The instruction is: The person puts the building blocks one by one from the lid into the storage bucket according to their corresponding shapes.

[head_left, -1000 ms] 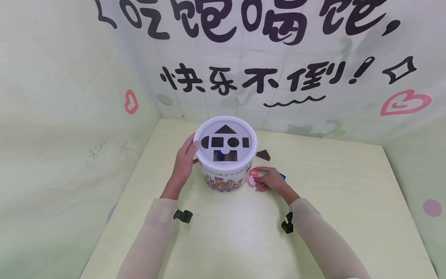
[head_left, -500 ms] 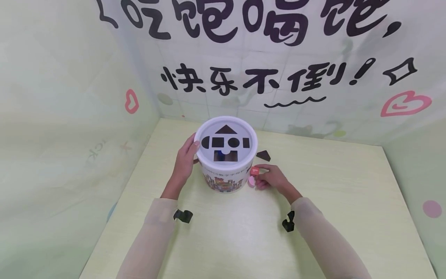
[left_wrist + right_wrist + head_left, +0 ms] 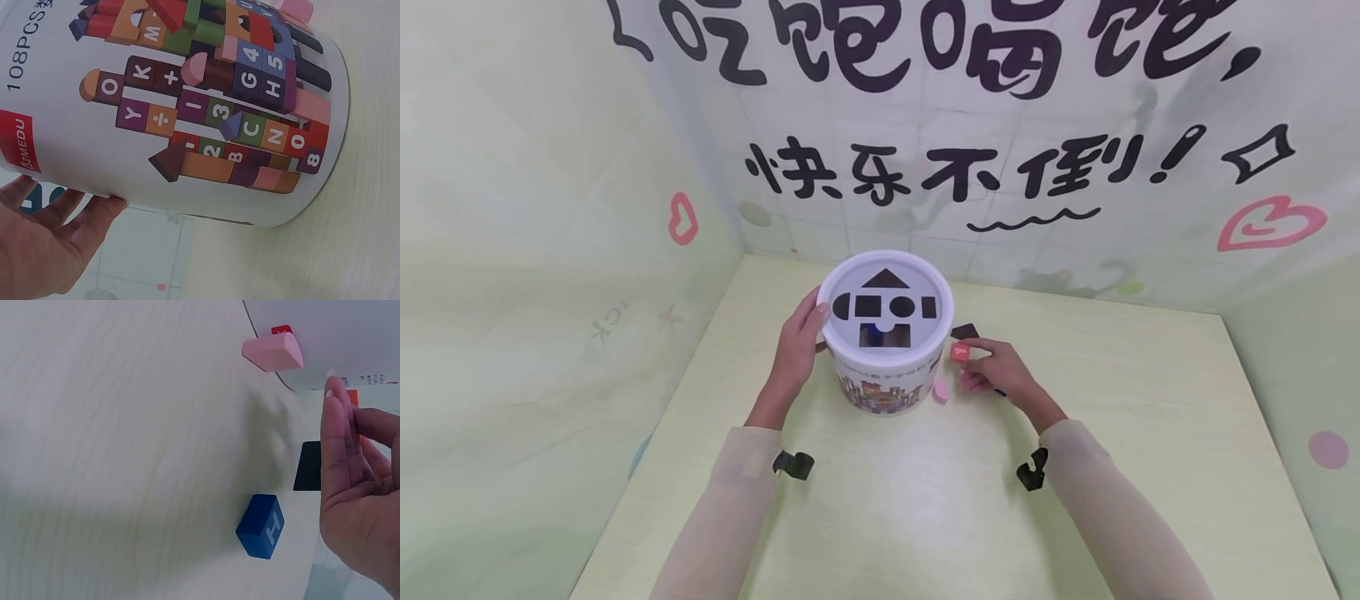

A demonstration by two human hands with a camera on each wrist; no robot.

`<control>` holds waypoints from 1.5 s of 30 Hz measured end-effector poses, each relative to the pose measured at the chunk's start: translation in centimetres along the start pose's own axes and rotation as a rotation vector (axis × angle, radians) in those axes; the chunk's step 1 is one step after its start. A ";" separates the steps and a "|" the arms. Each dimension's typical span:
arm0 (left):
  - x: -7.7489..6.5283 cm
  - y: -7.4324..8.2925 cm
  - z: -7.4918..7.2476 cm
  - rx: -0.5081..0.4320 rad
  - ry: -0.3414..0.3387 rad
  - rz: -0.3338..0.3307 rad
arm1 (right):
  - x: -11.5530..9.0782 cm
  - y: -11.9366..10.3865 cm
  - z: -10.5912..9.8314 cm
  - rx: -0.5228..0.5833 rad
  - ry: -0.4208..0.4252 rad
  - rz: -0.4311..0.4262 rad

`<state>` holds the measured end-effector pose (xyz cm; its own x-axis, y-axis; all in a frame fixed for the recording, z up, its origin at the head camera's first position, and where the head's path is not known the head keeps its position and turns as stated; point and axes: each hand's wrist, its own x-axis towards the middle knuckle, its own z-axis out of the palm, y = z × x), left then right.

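A white bucket (image 3: 883, 383) stands upright on the table, its lid (image 3: 886, 310) cut with several shaped holes. My left hand (image 3: 795, 342) holds the bucket's left side, thumb at the lid's rim; its fingers (image 3: 87, 225) touch the wall in the left wrist view. My right hand (image 3: 1003, 371) pinches a small red block (image 3: 960, 352) with a white mark, right of the bucket. That block is mostly hidden behind the fingers in the right wrist view. A pink block (image 3: 275, 352) lies against the bucket's foot. Near the hand lies a blue block (image 3: 260, 526) marked H.
A dark flat-looking block (image 3: 966, 332) lies behind the right hand, partly covered by it in the right wrist view. The pale table (image 3: 895, 508) ends at the back against a wall covering (image 3: 880, 225) with large black characters. A covered wall (image 3: 1315, 383) also bounds the right side.
My right hand has moved right and back from the bucket's side with the red block, uncovering the pink block. The left hand and bucket have stayed put.
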<state>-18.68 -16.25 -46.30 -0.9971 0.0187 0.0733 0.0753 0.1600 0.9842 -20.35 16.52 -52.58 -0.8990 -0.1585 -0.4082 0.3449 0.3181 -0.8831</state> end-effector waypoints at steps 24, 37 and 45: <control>0.2 -0.1 -0.1 0.003 -0.008 0.012 | -2.0 -5.5 -1.5 0.013 0.006 -0.062; 0.2 -0.2 -0.1 0.008 -0.006 0.015 | -2.9 -8.4 -2.1 -0.003 0.002 -0.130; 0.1 0.1 0.0 0.010 -0.003 0.016 | -3.7 -10.2 -2.4 0.008 0.009 -0.175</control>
<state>-18.76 -16.21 -46.20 -0.9958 0.0243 0.0881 0.0910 0.1694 0.9813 -21.20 16.14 -41.46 -0.9479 -0.2027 -0.2459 0.1849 0.2786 -0.9424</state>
